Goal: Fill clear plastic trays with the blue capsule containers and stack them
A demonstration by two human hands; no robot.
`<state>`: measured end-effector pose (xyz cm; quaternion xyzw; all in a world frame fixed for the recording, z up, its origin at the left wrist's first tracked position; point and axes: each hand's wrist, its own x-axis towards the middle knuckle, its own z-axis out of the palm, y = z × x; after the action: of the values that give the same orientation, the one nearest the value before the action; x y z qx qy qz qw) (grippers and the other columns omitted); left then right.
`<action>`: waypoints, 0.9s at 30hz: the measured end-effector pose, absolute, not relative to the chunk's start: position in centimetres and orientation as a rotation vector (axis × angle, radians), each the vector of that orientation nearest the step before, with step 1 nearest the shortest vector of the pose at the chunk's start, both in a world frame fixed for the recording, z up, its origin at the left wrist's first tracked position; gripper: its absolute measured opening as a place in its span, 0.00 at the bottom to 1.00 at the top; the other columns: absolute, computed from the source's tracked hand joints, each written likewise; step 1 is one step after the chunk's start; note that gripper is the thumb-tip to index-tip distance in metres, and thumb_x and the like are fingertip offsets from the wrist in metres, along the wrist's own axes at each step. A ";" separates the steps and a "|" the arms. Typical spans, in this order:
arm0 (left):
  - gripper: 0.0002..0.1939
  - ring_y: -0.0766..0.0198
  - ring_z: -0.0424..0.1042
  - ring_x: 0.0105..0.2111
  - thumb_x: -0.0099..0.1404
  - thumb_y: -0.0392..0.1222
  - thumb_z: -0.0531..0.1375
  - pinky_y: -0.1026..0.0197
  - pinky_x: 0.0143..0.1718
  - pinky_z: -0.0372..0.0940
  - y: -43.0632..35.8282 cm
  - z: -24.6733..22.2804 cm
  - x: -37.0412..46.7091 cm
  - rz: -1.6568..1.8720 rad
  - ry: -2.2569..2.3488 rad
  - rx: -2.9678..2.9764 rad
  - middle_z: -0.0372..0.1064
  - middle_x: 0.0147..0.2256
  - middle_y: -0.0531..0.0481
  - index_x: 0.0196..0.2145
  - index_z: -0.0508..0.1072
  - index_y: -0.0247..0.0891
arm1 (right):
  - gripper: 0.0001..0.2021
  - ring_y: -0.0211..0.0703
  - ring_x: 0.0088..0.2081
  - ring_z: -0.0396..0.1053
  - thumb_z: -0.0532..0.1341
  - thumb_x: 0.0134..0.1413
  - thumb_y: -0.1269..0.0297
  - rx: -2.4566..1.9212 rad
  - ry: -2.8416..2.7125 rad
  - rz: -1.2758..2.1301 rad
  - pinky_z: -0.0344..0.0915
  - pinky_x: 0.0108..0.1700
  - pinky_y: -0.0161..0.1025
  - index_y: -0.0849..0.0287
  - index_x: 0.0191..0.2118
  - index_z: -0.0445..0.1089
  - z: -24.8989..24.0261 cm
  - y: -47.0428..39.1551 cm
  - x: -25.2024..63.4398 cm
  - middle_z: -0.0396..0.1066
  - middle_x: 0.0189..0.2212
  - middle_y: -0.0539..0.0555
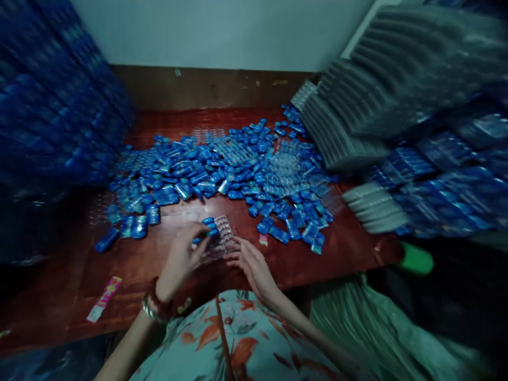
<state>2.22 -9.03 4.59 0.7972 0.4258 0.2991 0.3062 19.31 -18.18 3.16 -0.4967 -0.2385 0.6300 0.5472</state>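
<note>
Before the blue pile, left hand [184,254] pinches blue pieces [209,225] onto a clear ridged tray [220,241]

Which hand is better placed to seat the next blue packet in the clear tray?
Left, probably. The left hand already pinches small blue packets over the clear plastic blister tray. The right hand lies flat at the tray's edge, apparently steadying it.

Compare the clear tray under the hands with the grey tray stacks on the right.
The clear tray lies single and flat on the table; the grey tray stacks are many, leaning. The clear tray holds a few blue pieces, placed by the left hand; the stacks look empty. Both are ribbed.
</note>
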 end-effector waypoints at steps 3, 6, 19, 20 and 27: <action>0.11 0.61 0.68 0.44 0.66 0.33 0.51 0.56 0.47 0.66 -14.0 5.0 6.5 0.552 0.712 2.237 0.69 0.44 0.45 0.43 0.69 0.38 | 0.19 0.43 0.39 0.70 0.58 0.52 0.49 -1.007 -0.245 1.674 0.68 0.39 0.42 0.58 0.43 0.69 4.1 -19.8 19.7 0.72 0.40 0.55; 0.12 0.60 0.67 0.47 0.66 0.35 0.52 0.53 0.49 0.65 -16.4 5.1 9.5 0.352 0.420 2.332 0.68 0.47 0.44 0.47 0.68 0.39 | 0.16 0.45 0.38 0.70 0.62 0.47 0.51 -1.097 -0.121 1.603 0.68 0.38 0.42 0.58 0.36 0.70 4.2 -22.8 21.7 0.73 0.36 0.55; 0.11 0.61 0.68 0.40 0.69 0.41 0.50 0.57 0.45 0.65 -12.1 3.1 10.7 0.475 0.809 2.321 0.68 0.40 0.45 0.43 0.69 0.36 | 0.23 0.50 0.40 0.71 0.54 0.51 0.44 -2.083 -0.617 0.583 0.65 0.46 0.47 0.60 0.36 0.74 -3.0 -33.7 32.7 0.75 0.34 0.59; 0.12 0.59 0.67 0.42 0.68 0.42 0.51 0.55 0.45 0.65 -11.9 2.3 12.1 0.417 0.827 2.394 0.67 0.42 0.44 0.46 0.68 0.36 | 0.21 0.49 0.40 0.71 0.54 0.54 0.47 -2.087 -0.712 0.478 0.65 0.47 0.47 0.60 0.38 0.73 -2.7 -32.4 32.9 0.75 0.36 0.58; 0.20 0.52 0.64 0.47 0.66 0.32 0.50 0.51 0.44 0.65 -10.5 -1.3 20.2 0.186 1.034 2.657 0.62 0.48 0.36 0.56 0.60 0.33 | 0.20 0.53 0.49 0.64 0.50 0.58 0.64 -2.106 -1.742 0.154 0.63 0.49 0.51 0.62 0.55 0.63 -2.2 -21.0 33.5 0.65 0.49 0.64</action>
<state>20.19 -10.54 -1.26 0.9205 0.3583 0.0644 0.1418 33.48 -20.97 -2.15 -0.7536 -0.6235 0.0550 0.2007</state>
